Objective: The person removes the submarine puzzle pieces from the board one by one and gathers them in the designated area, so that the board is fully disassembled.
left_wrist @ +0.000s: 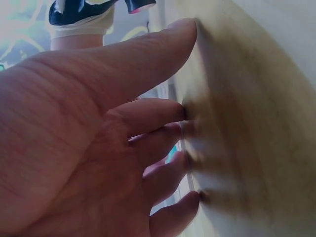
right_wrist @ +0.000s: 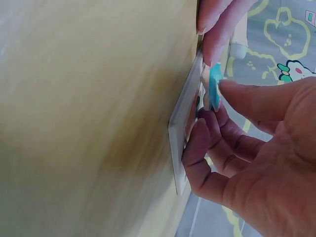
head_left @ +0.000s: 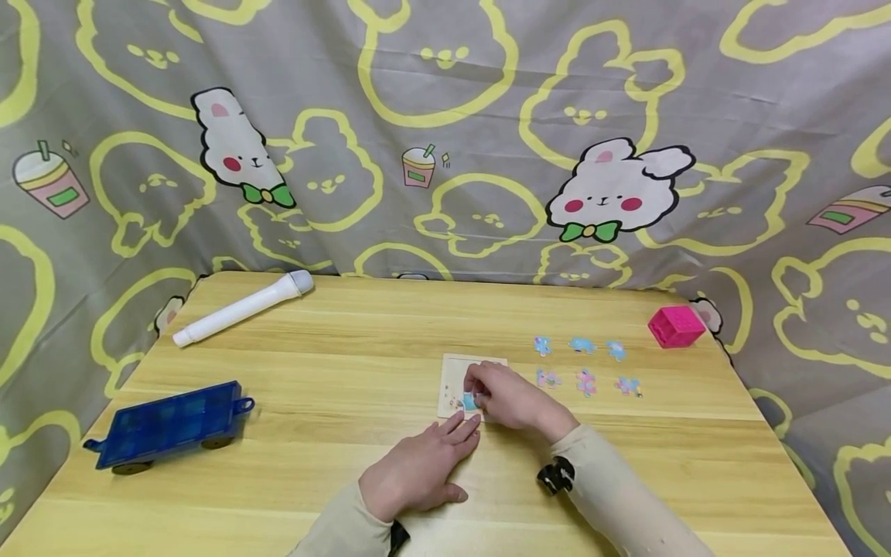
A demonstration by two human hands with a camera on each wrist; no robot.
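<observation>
A small pale puzzle board [head_left: 452, 377] lies flat on the wooden table. Between the thumb and fingers of my right hand [head_left: 513, 396] is a light blue puzzle piece [right_wrist: 215, 86], tilted on edge over the board in the right wrist view. My left hand [head_left: 420, 469] rests palm down, its fairly straight fingertips at the board's near edge and its thumb spread to the side. In the left wrist view, those fingers [left_wrist: 148, 116] touch down beside the board. The right hand covers part of the board's right side.
Several loose blue and pink puzzle pieces [head_left: 586, 382] lie in two rows right of the board. Beyond them sits a magenta block [head_left: 676, 326]. On the left are a white microphone-shaped stick [head_left: 240, 311] and a blue wheeled toy trailer [head_left: 170, 422]. A patterned curtain [head_left: 480, 155] hangs behind the table.
</observation>
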